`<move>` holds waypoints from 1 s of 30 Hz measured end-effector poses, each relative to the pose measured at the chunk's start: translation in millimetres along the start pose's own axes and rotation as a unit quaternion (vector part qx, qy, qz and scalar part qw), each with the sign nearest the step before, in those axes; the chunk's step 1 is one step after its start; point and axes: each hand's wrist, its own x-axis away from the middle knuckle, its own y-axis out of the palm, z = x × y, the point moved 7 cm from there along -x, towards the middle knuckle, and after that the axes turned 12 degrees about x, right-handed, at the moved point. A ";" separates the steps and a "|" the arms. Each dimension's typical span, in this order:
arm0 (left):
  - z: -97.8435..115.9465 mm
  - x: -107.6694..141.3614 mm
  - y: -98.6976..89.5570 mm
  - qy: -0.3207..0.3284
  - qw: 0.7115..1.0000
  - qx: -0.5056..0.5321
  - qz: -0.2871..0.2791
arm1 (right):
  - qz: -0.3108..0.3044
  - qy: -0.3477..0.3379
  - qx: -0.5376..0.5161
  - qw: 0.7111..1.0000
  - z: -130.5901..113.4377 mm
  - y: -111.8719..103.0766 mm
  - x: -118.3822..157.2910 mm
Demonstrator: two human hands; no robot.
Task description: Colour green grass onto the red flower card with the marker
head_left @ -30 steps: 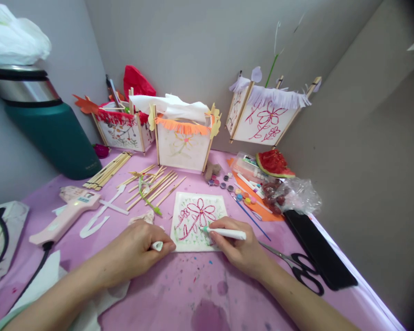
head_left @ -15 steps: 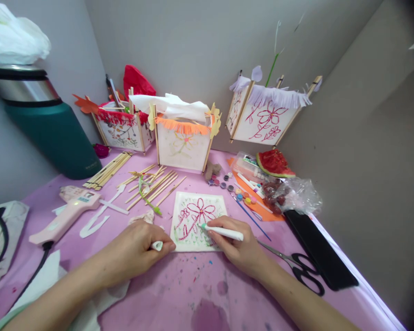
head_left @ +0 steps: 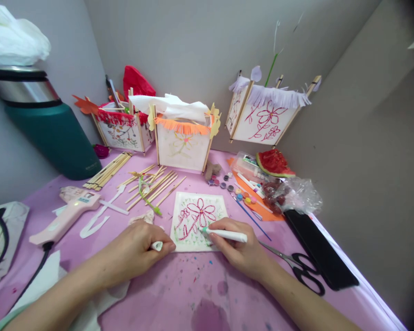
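A white square panel (head_left: 193,246) with a pink-red flower drawing and small green marks lies flat on the pink-purple table cover. My right hand (head_left: 236,241) grips a white marker (head_left: 229,235), its green tip at the panel just below the flower. At the panel's lower left corner rests my left hand (head_left: 148,246), fingers closed around a small white cap (head_left: 156,246), thumb tip touching the panel's edge.
Thin wooden sticks (head_left: 158,187) lie behind the panel, with a pink glue gun (head_left: 67,217) at left. Scissors (head_left: 301,266) and a black flat object (head_left: 319,248) are at right. Decorated lantern boxes (head_left: 182,146) and a teal bottle (head_left: 51,133) stand behind; paint pots (head_left: 239,196) sit right.
The marker in my right hand has shifted slightly, its back end further right. My left hand and the panel have stayed in place.
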 end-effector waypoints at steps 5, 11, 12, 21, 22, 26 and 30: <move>0.4 0.0 0.2 0.003 1.000 0.003 -0.002 | 0.019 0.027 -0.004 0.999 5.8 -3.2 2.3; 2.0 0.2 -0.2 0.009 1.000 0.001 -0.001 | -0.004 0.018 -0.002 1.000 2.3 0.1 1.6; 2.1 0.2 -0.3 0.009 1.000 0.003 -0.001 | -0.006 0.013 -0.001 1.000 0.9 0.5 1.3; 3.0 0.5 -1.5 0.004 1.000 0.011 0.003 | -0.007 0.015 -0.015 1.000 0.3 0.0 1.0; 3.2 0.5 -1.6 0.003 1.000 0.010 0.003 | -0.008 0.012 -0.013 1.000 -0.1 0.0 1.1; 3.2 0.4 -2.1 -0.003 1.000 0.013 0.003 | -0.014 -0.002 -0.013 1.000 -2.5 0.8 2.0; 2.2 0.6 -1.2 0.006 1.000 0.018 0.001 | 0.002 0.014 -0.017 1.000 1.3 -1.8 3.4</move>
